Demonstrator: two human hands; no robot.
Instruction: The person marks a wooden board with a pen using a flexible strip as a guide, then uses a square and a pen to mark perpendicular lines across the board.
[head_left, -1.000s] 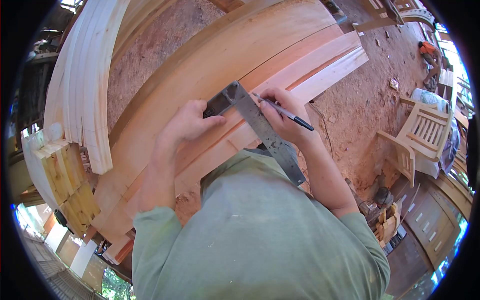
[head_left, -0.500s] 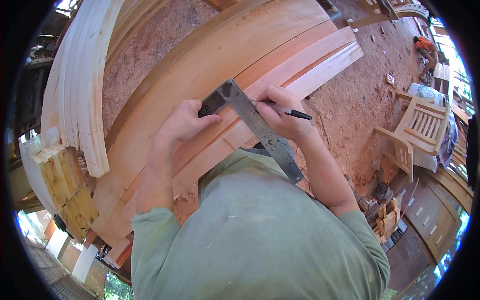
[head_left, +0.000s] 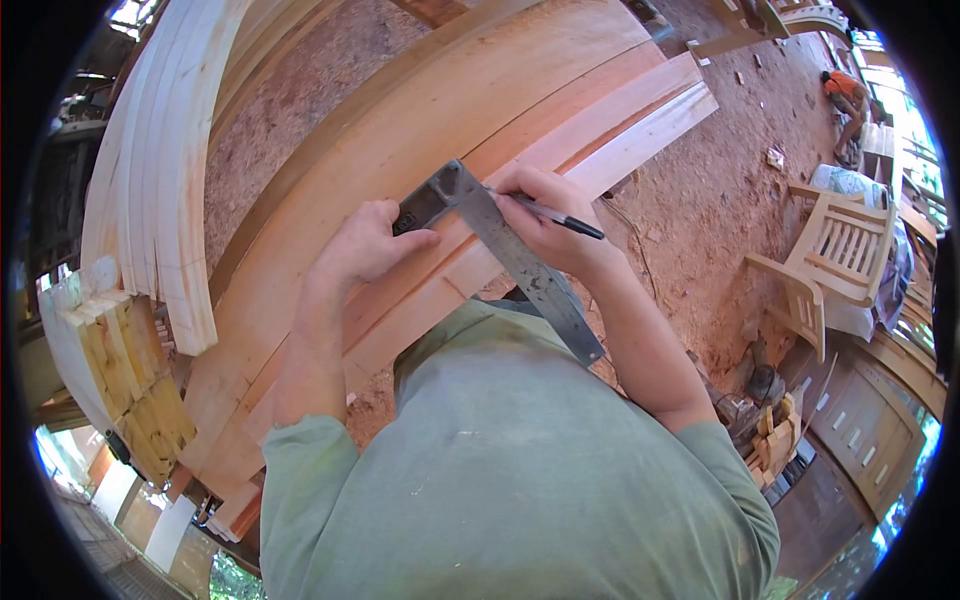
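My left hand (head_left: 368,240) is closed on the dark stock of a try square (head_left: 525,265), thumb on the near side and fingers behind. Its worn metal blade slants down across the boards toward my shirt. In my right hand (head_left: 545,215) is a pen (head_left: 565,218) with a black end, its tip side close to the blade's upper edge. Under the square lie long wooden strips (head_left: 600,130) side by side, along the near edge of a wide wooden board (head_left: 400,140). The pen's tip is hidden by my fingers.
Long pale planks (head_left: 160,180) are stacked at the left, above a stack of wood blocks (head_left: 140,370). A wooden chair (head_left: 835,240) stands on the dirt floor (head_left: 700,220) at right. Farther off, a person in orange (head_left: 848,88) bends down. Wood offcuts (head_left: 775,440) lie lower right.
My right hand with the pen has shifted slightly left and up along the blade's edge. The left hand and the square stay almost in place; the view has moved slightly.
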